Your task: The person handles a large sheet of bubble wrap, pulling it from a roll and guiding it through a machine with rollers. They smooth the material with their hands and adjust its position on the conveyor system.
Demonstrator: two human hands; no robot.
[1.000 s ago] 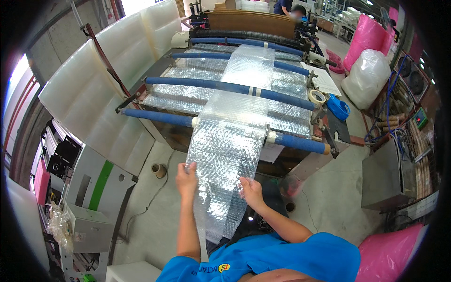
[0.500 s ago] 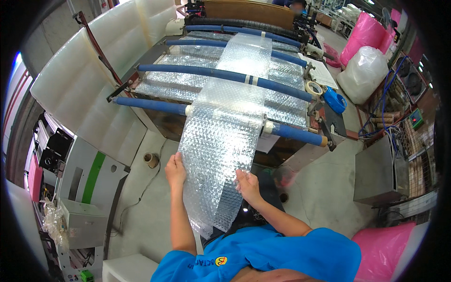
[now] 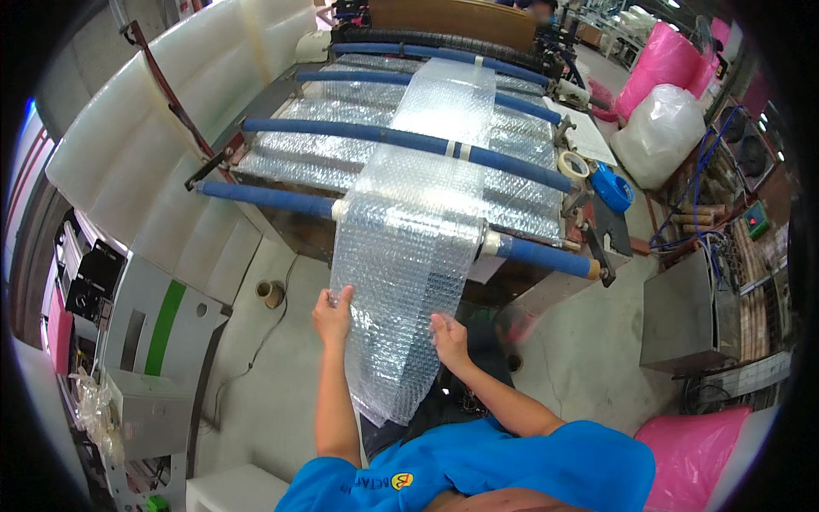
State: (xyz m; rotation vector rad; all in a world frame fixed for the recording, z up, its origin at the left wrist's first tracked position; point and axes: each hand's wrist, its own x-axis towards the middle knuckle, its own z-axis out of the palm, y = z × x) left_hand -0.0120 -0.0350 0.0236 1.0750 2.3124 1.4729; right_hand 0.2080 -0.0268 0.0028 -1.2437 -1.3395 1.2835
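A long strip of clear bubble wrap (image 3: pixel 405 247) comes over the blue rollers of a machine and hangs down in front of me. My left hand (image 3: pixel 332 316) pinches its left edge, thumb on top. Opposite, my right hand (image 3: pixel 450 341) is closed on the right edge. Below my hands the loose end (image 3: pixel 384 392) drops toward my lap, with layers overlapping. The front blue roller (image 3: pixel 264 198) lies under the strip, farther from me than both hands.
A tape roll (image 3: pixel 572 165) and a blue tape dispenser (image 3: pixel 612 187) rest on the machine's right side. Large wrap rolls (image 3: pixel 162 128) stand at left. A grey metal box (image 3: pixel 689 311) is at right, a cardboard tube (image 3: pixel 270 294) on the floor, pink wrap (image 3: pixel 695 456) lower right.
My left hand has shifted right and slightly toward me, its thumb now raised over the edge. My right hand has barely moved. The strip's folds and glare have changed between them.
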